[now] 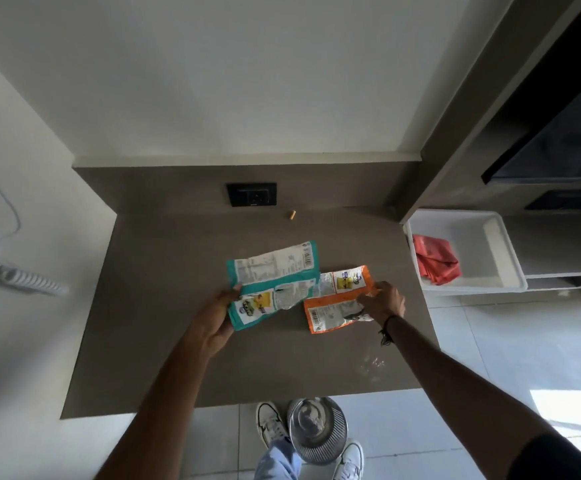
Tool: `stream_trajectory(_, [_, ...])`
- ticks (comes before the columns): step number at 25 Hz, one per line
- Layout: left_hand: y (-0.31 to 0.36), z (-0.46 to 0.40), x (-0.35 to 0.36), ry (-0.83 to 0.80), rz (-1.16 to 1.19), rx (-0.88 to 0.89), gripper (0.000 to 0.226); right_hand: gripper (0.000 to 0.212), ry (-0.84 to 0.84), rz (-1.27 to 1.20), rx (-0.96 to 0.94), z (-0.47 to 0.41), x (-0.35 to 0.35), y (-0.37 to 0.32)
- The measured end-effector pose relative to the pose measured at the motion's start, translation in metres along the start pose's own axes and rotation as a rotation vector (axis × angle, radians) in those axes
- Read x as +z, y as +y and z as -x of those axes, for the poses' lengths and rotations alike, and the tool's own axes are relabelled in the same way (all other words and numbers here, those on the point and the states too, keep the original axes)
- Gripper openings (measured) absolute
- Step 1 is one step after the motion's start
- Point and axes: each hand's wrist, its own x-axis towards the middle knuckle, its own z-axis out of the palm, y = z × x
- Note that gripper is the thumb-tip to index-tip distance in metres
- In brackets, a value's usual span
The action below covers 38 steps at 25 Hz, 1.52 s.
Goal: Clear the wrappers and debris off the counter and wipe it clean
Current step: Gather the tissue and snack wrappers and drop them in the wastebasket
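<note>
A torn teal wrapper lies spread in the middle of the brown counter. My left hand grips its near left edge. Beside it on the right lies a torn orange wrapper, and my right hand pinches its right edge. A small tan stub rests near the back wall. Pale crumbs or smears mark the counter near its front right edge. A red cloth lies in a white tub to the right.
A black wall socket sits on the backsplash. On the tiled floor below the counter's front edge stands a round metal bin between my shoes. A dark cabinet unit rises at the right. A white corded appliance hangs at the left.
</note>
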Motion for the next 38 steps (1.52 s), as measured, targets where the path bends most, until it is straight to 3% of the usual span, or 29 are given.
stream_trajectory(2, [-0.010, -0.012, 0.025, 0.008, -0.145, -0.015, 0.029, 0.034, -0.026, -0.055, 0.033, 0.000, 0.005, -0.001])
stream_trajectory(5, [-0.038, -0.026, 0.062, 0.292, -0.505, 0.002, 0.003, 0.037, -0.124, -0.185, 0.117, -0.004, 0.007, 0.000])
stream_trajectory(8, [-0.063, -0.033, 0.079, 0.411, -0.813, 0.152, 0.011, 0.044, -0.300, -0.451, 0.252, -0.003, 0.000, 0.007])
stream_trajectory(11, [-0.075, -0.033, 0.089, 0.347, -0.869, 0.173, 0.024, 0.022, -0.318, -0.423, 0.217, -0.002, 0.002, 0.014])
stream_trajectory(15, [-0.080, -0.011, 0.096, 0.225, -0.622, 0.073, 0.035, 0.033, -0.375, -0.472, 0.163, 0.012, -0.003, 0.025])
stream_trajectory(18, [-0.095, 0.018, 0.084, 0.153, -0.535, 0.050, 0.042, 0.035, -0.570, -0.465, 0.093, 0.030, -0.026, 0.050])
stream_trajectory(21, [-0.118, 0.048, 0.068, -0.015, -0.640, -0.001, 0.044, 0.033, -0.712, -0.420, -0.013, 0.057, -0.056, 0.082])
stream_trajectory(23, [-0.129, 0.062, 0.061, 0.011, -0.724, 0.086, 0.029, 0.037, -0.658, -0.406, -0.085, 0.075, -0.073, 0.108])
stream_trajectory(25, [-0.141, 0.065, 0.053, 0.200, -0.796, 0.251, 0.030, 0.040, -0.600, -0.377, -0.162, 0.092, -0.081, 0.139])
stream_trajectory(28, [-0.173, 0.059, 0.037, 0.313, -1.513, 0.390, 0.059, 0.037, -0.482, -0.212, -0.268, 0.112, -0.064, 0.199])
stream_trajectory(30, [-0.200, 0.050, 0.027, 0.292, -1.769, 0.443, 0.066, 0.028, -0.366, -0.057, -0.321, 0.120, -0.027, 0.238])
stream_trajectory(34, [-0.213, 0.033, 0.014, 0.352, -1.892, 0.502, 0.075, 0.027, -0.292, 0.080, -0.261, 0.105, 0.073, 0.295])
stream_trajectory(38, [-0.216, 0.025, 0.008, 0.405, -1.925, 0.529, 0.077, 0.035, -0.340, 0.194, -0.057, 0.079, 0.162, 0.325])
